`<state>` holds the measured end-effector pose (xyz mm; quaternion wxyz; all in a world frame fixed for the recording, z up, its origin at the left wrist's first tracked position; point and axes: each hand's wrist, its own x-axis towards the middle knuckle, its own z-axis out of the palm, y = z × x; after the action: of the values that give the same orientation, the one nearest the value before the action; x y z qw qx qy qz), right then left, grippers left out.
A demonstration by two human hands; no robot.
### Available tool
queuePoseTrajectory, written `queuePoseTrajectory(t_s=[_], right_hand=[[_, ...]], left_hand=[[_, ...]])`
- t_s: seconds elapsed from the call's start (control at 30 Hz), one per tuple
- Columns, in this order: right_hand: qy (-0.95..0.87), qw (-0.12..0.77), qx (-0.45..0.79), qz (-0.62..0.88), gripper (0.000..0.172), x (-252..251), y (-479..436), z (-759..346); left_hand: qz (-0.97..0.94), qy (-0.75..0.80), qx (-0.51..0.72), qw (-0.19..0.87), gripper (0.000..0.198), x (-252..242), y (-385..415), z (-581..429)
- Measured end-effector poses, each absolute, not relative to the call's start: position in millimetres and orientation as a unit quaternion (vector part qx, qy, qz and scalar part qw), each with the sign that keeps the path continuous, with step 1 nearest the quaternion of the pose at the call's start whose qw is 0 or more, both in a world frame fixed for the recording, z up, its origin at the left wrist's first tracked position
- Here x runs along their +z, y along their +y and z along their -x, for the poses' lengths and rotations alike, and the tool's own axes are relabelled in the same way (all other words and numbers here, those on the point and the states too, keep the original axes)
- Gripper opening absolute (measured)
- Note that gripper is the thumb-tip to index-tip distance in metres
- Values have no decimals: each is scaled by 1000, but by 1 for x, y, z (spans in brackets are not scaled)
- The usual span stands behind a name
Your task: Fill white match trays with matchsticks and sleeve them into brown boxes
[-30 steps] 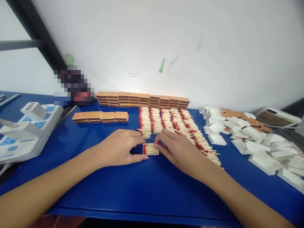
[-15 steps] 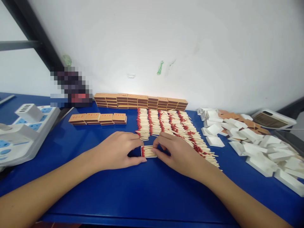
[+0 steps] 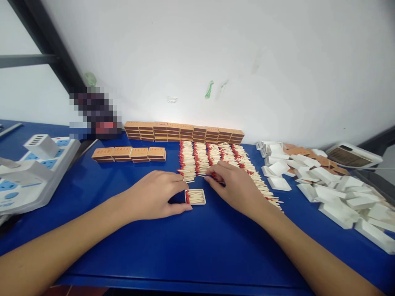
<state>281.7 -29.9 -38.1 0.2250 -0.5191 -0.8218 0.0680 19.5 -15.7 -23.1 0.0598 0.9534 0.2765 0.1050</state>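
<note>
A small white matchbox tray [image 3: 205, 197], lined with red-headed matches [image 3: 196, 196], lies flat on the blue table. My left hand [image 3: 160, 193] has its thumb and index finger on either side of the tray's left end, gripping it lightly. Up and to the right of the tray, my right hand [image 3: 233, 183] is over the loose matches, fingers curled and thumb and index tips slightly apart; I make out nothing held between them. Loose matches [image 3: 187, 158] lie in several rows behind the hands, the right-hand rows partly hidden by my right hand.
Closed matchboxes [image 3: 173, 132] are stacked along the wall, with a shorter row of matchboxes [image 3: 122, 153] in front at left. White empty trays [image 3: 335, 191] and brown sleeves [image 3: 338, 166] are heaped at right, near a phone [image 3: 353, 155]. A power strip [image 3: 58, 181] stands at left.
My right hand has left the tray and moved up and right to the loose matches. The tray's right end now shows. My left hand stays at its left end.
</note>
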Motion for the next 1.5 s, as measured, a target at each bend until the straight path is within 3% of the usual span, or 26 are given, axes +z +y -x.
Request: queuePoseTrajectory(t_s=[0.3,0.5,0.63,0.9,1.17,1.5], right_hand=[[-845,129,26,519,13,-40,-22,-284],[-866,186,68,459,10,-27,-36,-284],[-889,168,74,419,11,-27,-48,-275],[-868,211,90,441,10,-33,-46,-276],[-844,144,23,515,13,-43,-26,-283],[-847,140,8,513,14,-42,-21,-280]], left_hand=[[-954,277,99,52,36,-24,-15,-20],[-952,284,101,49,34,-23,-14,-19],[-953,282,102,52,35,-23,-14,-19],[-954,274,116,44,34,-26,-15,-18],[-957,265,108,45,34,-25,-17,-20],[-956,271,107,42,35,-27,-15,-18]])
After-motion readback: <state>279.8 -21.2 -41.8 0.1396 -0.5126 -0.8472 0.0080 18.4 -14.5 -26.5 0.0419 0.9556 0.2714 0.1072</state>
